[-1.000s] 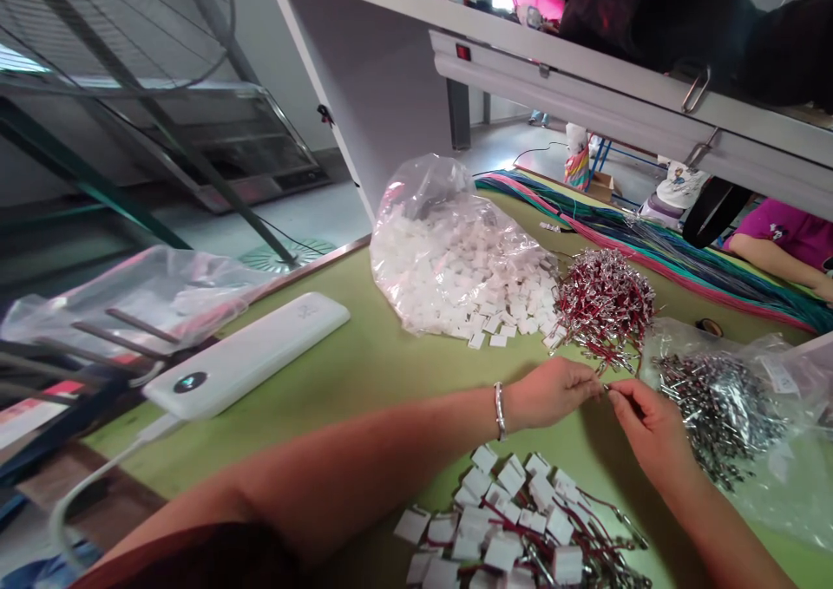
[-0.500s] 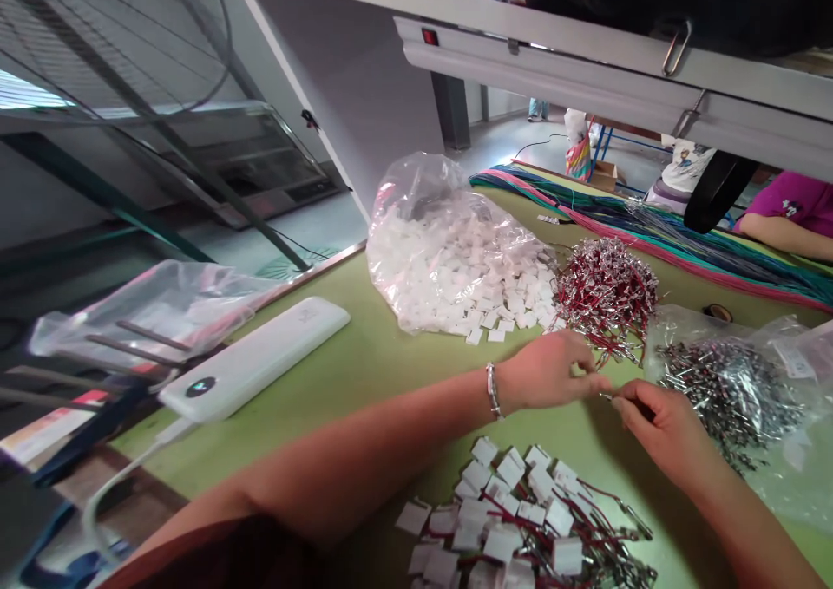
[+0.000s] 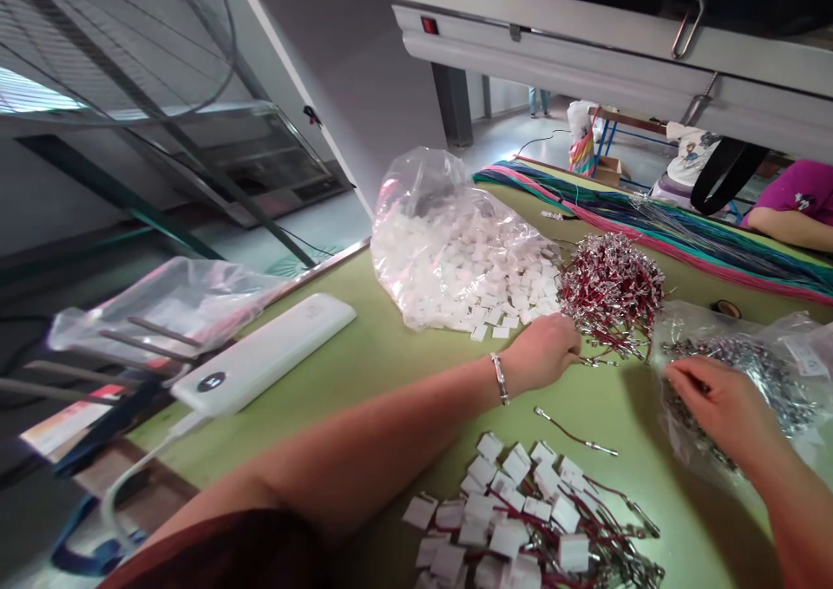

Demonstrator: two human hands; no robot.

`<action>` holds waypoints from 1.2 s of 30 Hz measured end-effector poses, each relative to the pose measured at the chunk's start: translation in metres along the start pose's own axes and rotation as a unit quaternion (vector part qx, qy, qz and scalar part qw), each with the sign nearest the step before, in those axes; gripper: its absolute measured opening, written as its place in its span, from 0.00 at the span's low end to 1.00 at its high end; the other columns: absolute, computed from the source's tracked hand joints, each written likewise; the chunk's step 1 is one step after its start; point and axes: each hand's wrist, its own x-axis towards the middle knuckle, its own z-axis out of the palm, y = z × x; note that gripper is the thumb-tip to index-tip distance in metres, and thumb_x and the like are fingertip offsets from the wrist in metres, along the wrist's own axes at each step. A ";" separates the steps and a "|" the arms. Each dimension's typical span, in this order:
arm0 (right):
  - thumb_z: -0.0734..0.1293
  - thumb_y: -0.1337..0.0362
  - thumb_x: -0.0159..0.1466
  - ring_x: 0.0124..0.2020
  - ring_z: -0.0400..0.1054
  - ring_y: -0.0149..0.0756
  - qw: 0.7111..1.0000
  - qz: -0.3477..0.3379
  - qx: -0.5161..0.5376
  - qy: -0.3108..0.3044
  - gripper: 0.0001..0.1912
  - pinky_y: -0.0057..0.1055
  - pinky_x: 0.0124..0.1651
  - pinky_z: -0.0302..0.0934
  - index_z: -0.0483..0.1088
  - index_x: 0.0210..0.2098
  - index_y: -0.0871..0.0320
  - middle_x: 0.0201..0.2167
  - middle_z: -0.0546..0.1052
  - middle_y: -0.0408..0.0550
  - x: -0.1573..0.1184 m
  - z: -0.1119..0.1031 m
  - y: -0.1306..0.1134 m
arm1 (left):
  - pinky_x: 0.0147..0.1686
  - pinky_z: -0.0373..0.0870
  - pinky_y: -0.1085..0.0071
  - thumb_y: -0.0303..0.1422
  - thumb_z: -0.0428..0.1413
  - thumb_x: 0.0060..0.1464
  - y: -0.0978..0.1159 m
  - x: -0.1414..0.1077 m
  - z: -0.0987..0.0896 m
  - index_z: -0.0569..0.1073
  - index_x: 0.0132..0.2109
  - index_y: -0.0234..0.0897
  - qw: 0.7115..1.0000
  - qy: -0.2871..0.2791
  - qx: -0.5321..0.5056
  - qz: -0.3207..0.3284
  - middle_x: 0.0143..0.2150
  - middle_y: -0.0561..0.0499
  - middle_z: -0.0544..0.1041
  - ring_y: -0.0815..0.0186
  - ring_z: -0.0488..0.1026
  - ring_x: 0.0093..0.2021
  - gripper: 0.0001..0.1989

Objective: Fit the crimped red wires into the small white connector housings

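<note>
My left hand is closed at the near edge of a heap of red wires with metal terminals; what its fingers pinch is hidden. My right hand hovers over a clear bag of small metal parts, its fingertips together, their contents too small to make out. One short wire with metal ends lies alone between my hands. Nearer me is a pile of white connectors with red wires. Behind my left hand, white connectors spill from a clear plastic bag.
A white power bank with a cable lies on the left, beside metal rods and a plastic bag. Long coloured wires run along the back. A tape roll sits at the right. A person's arm shows at far right.
My hands have moved apart, the left to the red wire heap and the right to the metal parts bag. A single wire now lies on the table between them.
</note>
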 end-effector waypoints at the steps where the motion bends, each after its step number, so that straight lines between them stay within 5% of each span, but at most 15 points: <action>1: 0.60 0.55 0.64 0.28 0.69 0.36 0.999 0.028 -0.040 -0.002 0.13 0.32 0.31 0.59 0.75 0.33 0.52 0.32 0.78 0.45 0.001 -0.004 0.010 | 0.40 0.63 0.67 0.29 0.54 0.55 -0.001 0.000 0.001 0.76 0.32 0.35 1.000 0.003 -0.003 0.001 0.34 0.48 0.74 0.63 0.68 0.38 0.07; 5: 0.60 0.56 0.63 0.26 0.69 0.37 0.985 0.065 -0.153 -0.048 0.13 0.30 0.25 0.53 0.76 0.32 0.51 0.33 0.78 0.47 0.001 -0.005 0.035 | 0.39 0.64 0.68 0.30 0.55 0.56 -0.004 -0.001 0.005 0.77 0.30 0.36 0.999 0.027 -0.045 0.006 0.30 0.50 0.75 0.65 0.68 0.36 0.08; 11: 0.62 0.63 0.61 0.34 0.71 0.42 0.976 0.018 -0.196 -0.088 0.10 0.32 0.31 0.56 0.74 0.38 0.51 0.37 0.76 0.49 0.001 0.007 0.041 | 0.41 0.65 0.68 0.37 0.55 0.57 -0.004 -0.001 -0.008 0.77 0.37 0.37 0.994 0.060 -0.092 0.011 0.35 0.50 0.76 0.66 0.69 0.38 0.09; 15: 0.60 0.62 0.63 0.34 0.70 0.42 0.980 -0.002 -0.182 -0.078 0.11 0.34 0.34 0.57 0.74 0.34 0.53 0.35 0.75 0.50 0.003 0.010 0.051 | 0.33 0.64 0.72 0.36 0.47 0.61 -0.009 0.000 -0.035 0.75 0.32 0.34 0.984 0.097 -0.122 -0.088 0.31 0.50 0.74 0.70 0.68 0.31 0.16; 20: 0.58 0.62 0.63 0.33 0.70 0.41 0.987 -0.015 -0.144 -0.076 0.13 0.36 0.36 0.59 0.73 0.31 0.54 0.34 0.75 0.50 0.006 0.010 0.066 | 0.32 0.62 0.73 0.32 0.55 0.52 -0.015 -0.006 -0.058 0.75 0.31 0.35 0.995 -0.036 -0.059 -0.070 0.29 0.51 0.75 0.69 0.69 0.30 0.07; 25: 0.54 0.59 0.64 0.36 0.70 0.47 0.976 0.033 -0.203 0.071 0.13 0.38 0.35 0.58 0.68 0.34 0.54 0.36 0.76 0.55 0.004 -0.001 0.045 | 0.37 0.65 0.70 0.32 0.60 0.48 -0.010 -0.012 -0.048 0.76 0.39 0.38 0.997 -0.075 0.026 -0.015 0.37 0.49 0.75 0.63 0.70 0.39 0.09; 30: 0.55 0.54 0.61 0.22 0.69 0.45 0.982 0.141 -0.113 0.059 0.13 0.37 0.27 0.55 0.65 0.36 0.53 0.28 0.77 0.51 0.001 -0.009 0.016 | 0.34 0.66 0.69 0.30 0.59 0.51 -0.005 -0.012 -0.035 0.75 0.35 0.35 0.992 -0.098 0.081 -0.028 0.36 0.46 0.75 0.60 0.70 0.39 0.03; 36: 0.59 0.50 0.61 0.20 0.68 0.34 0.968 0.148 0.203 0.017 0.15 0.30 0.25 0.62 0.67 0.37 0.53 0.23 0.75 0.45 -0.006 0.002 -0.010 | 0.32 0.63 0.71 0.34 0.60 0.52 -0.002 -0.012 -0.026 0.74 0.29 0.35 0.992 -0.116 0.047 -0.004 0.33 0.48 0.74 0.63 0.69 0.36 0.08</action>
